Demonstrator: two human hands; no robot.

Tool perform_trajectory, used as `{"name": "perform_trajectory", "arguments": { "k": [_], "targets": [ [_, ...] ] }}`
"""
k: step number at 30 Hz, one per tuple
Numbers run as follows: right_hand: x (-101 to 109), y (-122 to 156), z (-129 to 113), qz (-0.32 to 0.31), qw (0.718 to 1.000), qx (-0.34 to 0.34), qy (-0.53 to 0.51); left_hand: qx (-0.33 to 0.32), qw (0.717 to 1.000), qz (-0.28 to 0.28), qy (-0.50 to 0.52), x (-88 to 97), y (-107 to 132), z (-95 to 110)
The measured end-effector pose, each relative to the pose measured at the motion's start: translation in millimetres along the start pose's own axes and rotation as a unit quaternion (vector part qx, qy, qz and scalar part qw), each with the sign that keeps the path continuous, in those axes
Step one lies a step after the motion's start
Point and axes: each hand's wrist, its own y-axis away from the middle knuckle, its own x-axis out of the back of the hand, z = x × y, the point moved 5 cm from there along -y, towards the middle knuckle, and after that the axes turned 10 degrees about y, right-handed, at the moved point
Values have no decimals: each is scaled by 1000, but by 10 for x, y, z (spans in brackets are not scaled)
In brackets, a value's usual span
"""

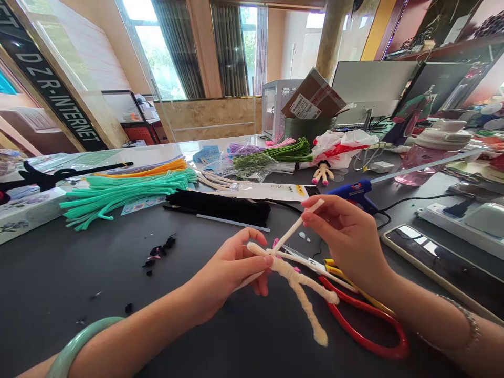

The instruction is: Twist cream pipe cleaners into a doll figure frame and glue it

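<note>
Between thumb and fingers, my left hand (232, 268) pinches a cream pipe-cleaner figure (289, 270) by its upper body. Its two wrapped legs point down and right, with thickened ends. My right hand (346, 233) pinches the upper end of a cream pipe cleaner (293, 229) that slants up from the figure where the left fingers hold it. Another thin cream stem stretches right from the same spot, over the red-handled scissors (397, 344). The left fingers partly cover the joint.
Bundles of turquoise (129, 191) and black pipe cleaners (220, 206) lie beyond my hands. A blue glue gun (356, 194), a phone (444, 268) and a power strip (460, 220) are on the right. A small finished doll (323, 172) lies further back. Black scraps (159, 250) dot the left.
</note>
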Motion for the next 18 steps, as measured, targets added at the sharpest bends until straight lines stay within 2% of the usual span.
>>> {"name": "perform_trajectory", "arguments": {
  "k": [4, 7, 11, 14, 18],
  "targets": [
    [37, 46, -135, 13, 990, 104, 92, 14, 1000, -2, 4, -23, 22, -27],
    [42, 97, -233, 8, 969, 199, 144, 26, 999, -12, 14, -35, 24, -62],
    [32, 176, -324, -15, 940, 299, 162, 30, 999, -16, 24, -30, 24, -83],
    [27, 222, -362, -32, 927, 333, 172, 28, 999, -18, 29, -21, 22, -86],
    [26, 244, -390, -38, 922, 340, 182, 25, 999, -18, 27, -7, 7, -82]
  ]
}}
